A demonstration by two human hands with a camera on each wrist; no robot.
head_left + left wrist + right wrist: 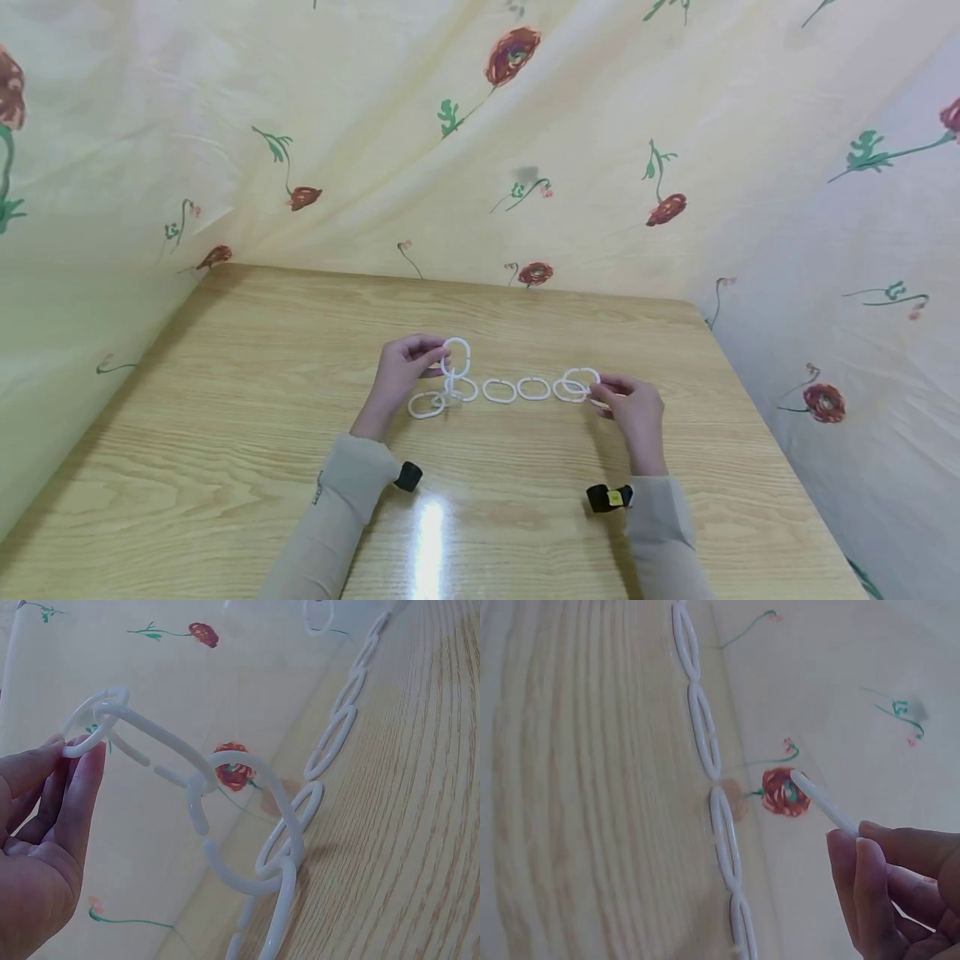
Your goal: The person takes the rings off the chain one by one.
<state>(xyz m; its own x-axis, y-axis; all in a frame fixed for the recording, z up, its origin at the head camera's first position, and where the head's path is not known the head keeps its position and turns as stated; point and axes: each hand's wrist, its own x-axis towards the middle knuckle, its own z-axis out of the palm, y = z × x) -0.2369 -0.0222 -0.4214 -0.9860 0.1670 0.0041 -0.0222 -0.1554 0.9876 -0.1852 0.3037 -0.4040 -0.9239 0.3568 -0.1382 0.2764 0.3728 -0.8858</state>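
White plastic-looking chain of oval links (161,736) hangs down to the wood-grained table (510,483), its top pinched by the left hand (408,360). Above the table, the right hand (633,408) pinches a single white oval link (823,802), partly covered. On the table lies a row of similar links (517,390); behind it, creased flower-printed cloth (375,142).

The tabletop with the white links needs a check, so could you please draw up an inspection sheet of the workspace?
Surface: wood-grain tabletop, bright glare toward the near side.
Job's things: white chain of interlinked links, one end raised; row of white links lying flat; single link held apart above the row.
Clutter: nothing seen.
Grips: left grip pinches the chain's raised end; right grip pinches the single link.
Cables: nothing seen.
Surroundings: flower-patterned cloth behind and on both sides; beige sleeves on the person's arms.
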